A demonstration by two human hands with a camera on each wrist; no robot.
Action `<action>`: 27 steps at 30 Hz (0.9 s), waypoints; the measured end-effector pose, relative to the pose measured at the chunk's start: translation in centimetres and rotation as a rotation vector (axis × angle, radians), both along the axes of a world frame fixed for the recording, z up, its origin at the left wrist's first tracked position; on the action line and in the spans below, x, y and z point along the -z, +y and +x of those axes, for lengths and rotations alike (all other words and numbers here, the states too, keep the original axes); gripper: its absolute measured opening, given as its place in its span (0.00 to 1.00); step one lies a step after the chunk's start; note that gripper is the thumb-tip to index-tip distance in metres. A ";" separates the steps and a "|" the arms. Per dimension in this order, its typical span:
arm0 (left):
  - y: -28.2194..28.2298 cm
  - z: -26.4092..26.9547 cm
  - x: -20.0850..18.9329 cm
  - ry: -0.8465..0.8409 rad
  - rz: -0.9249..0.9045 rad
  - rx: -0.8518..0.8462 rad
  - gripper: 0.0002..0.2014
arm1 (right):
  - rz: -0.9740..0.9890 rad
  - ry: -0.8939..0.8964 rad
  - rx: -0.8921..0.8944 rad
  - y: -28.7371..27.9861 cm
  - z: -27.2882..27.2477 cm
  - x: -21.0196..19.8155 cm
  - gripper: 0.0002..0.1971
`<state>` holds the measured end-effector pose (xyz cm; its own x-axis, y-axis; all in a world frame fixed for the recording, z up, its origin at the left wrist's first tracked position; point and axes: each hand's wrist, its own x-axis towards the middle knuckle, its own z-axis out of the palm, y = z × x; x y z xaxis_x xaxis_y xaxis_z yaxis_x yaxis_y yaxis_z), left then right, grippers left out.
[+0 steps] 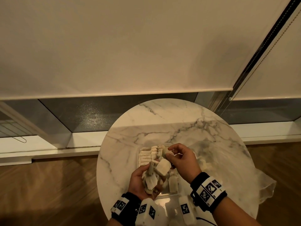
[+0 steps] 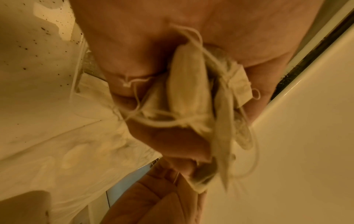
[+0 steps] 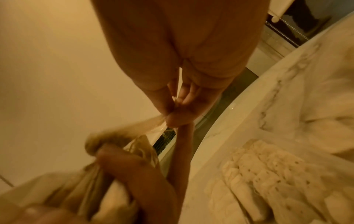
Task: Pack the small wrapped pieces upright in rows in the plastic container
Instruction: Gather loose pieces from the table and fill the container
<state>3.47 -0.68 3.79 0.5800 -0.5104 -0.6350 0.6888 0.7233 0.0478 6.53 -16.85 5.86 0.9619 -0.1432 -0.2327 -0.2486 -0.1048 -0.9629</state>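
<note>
The small wrapped pieces are pale tea bags with strings. My left hand [image 1: 146, 178] grips a loose bunch of them [image 1: 162, 168] above the near end of the clear plastic container [image 1: 169, 193]. In the left wrist view the bunch [image 2: 187, 84] lies across the palm with strings hanging tangled. My right hand [image 1: 169, 154] pinches one tea bag [image 1: 164, 151] by its top just above the bunch; in the right wrist view its fingertips [image 3: 173, 121] close on the pale paper. Rows of upright tea bags [image 1: 145, 156] fill the container's far left part, also seen as packed rows [image 3: 258, 174].
The container sits on a round marble table [image 1: 162, 121] near its front. A crumpled clear plastic bag [image 1: 265, 188] lies on the table's right edge. A wooden floor surrounds the table, and a window with lowered blinds stands behind it.
</note>
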 end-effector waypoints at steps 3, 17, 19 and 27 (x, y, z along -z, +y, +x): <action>-0.1 0.0 -0.3 -0.025 0.032 -0.010 0.22 | -0.077 -0.045 0.019 -0.1 0.0 0.3 0.07; 0.8 -0.1 -0.1 -0.099 0.143 0.125 0.14 | -0.576 -0.240 0.036 -0.2 -0.4 1.4 0.03; 0.8 0.0 0.1 -0.143 0.183 0.187 0.19 | -0.550 -0.221 0.038 0.1 -0.5 1.3 0.04; 1.9 0.1 1.4 -0.138 0.235 0.233 0.18 | -0.156 -0.063 0.094 0.2 0.0 1.5 0.07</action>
